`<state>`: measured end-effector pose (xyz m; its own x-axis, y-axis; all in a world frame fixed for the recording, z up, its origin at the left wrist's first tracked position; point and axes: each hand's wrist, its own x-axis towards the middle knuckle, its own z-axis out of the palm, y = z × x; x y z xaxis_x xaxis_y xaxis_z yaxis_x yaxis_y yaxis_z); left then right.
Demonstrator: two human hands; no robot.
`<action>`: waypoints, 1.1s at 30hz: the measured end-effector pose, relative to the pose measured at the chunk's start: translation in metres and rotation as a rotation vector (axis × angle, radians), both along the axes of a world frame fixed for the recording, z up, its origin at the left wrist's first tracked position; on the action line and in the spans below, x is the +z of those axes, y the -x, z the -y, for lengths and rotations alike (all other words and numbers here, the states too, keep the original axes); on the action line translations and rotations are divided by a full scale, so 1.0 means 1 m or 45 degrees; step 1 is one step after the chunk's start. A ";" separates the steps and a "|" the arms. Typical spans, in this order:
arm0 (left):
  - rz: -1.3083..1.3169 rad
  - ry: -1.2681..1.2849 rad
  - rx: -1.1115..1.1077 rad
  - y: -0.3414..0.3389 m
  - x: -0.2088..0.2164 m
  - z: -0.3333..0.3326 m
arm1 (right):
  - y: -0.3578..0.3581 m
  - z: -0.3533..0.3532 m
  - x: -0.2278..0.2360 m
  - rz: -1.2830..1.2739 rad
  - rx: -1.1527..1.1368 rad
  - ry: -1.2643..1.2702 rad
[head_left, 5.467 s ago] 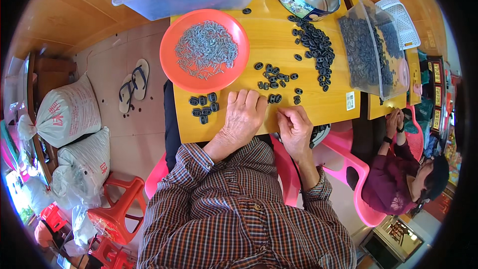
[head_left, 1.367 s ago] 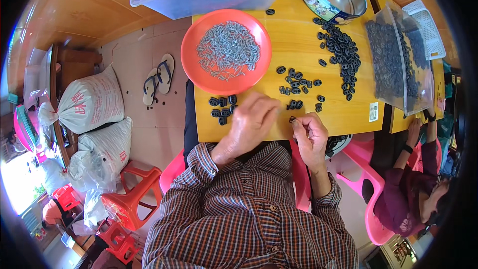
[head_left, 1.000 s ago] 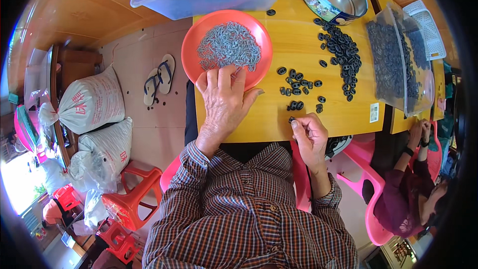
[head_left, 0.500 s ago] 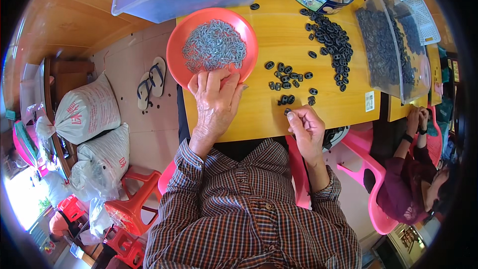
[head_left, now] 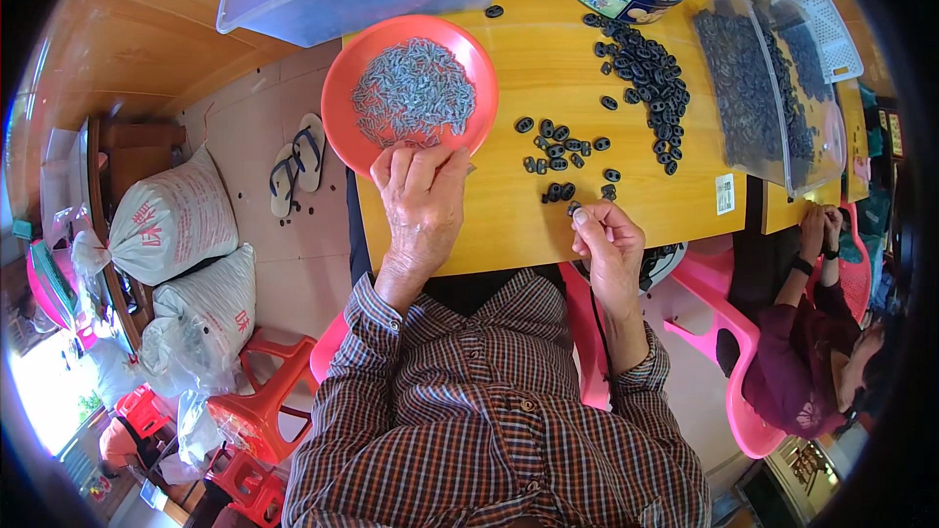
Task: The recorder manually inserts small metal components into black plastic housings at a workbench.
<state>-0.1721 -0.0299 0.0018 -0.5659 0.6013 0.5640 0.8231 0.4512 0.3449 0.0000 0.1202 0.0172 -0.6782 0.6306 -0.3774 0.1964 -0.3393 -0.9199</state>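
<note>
A red bowl [head_left: 335, 88] holds a heap of small silver screws [head_left: 416, 93]. At its near rim is my left hand [head_left: 423, 207], with fingers bent and drawn together; what lies between the fingertips, if anything, is hidden. To the right, by the table's near edge, my right hand [head_left: 608, 242] pinches a small black two-holed piece [head_left: 574, 208] between thumb and forefinger. Just beyond it lies a loose group of similar black oval pieces [head_left: 558, 151]. A larger pile of black pieces [head_left: 657, 78] spreads farther back on the yellow table [head_left: 469, 235].
A clear bin [head_left: 391, 10] of black pieces stands at the far left, another bin [head_left: 782, 152] at the right. An open round tin [head_left: 636, 0] sits at the back. A white basket [head_left: 831, 34] lies beyond the right bin. Another person [head_left: 797, 362] sits at the right.
My left hand has drawn back slightly from the screws toward the bowl's near rim. My right hand has shifted a little to the right and away from me, still pinching the black piece.
</note>
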 end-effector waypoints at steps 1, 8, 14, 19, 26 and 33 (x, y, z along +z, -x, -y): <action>-0.002 0.000 0.002 0.000 -0.001 0.000 | 0.000 0.000 0.000 0.004 -0.001 0.002; 0.024 -0.127 -0.047 0.000 -0.013 0.000 | -0.002 0.001 -0.002 -0.012 0.007 -0.017; 0.131 -0.197 -0.033 -0.001 -0.006 -0.001 | 0.000 0.001 -0.001 0.003 0.017 -0.012; 0.219 -0.326 -0.014 -0.012 0.014 -0.003 | -0.001 0.003 0.002 -0.026 0.015 0.027; 1.875 -0.782 -0.361 -0.044 0.008 -0.013 | -0.001 0.009 0.007 -0.109 0.036 0.072; 2.227 -0.831 -0.472 -0.055 -0.005 -0.021 | -0.001 0.011 0.009 -0.128 0.038 0.052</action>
<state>-0.1167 -0.0094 -0.0036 -0.5841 0.7690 -0.2597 -0.5758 -0.1671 0.8003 0.0014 0.1088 0.0266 -0.7319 0.5951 -0.3319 0.1146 -0.3726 -0.9209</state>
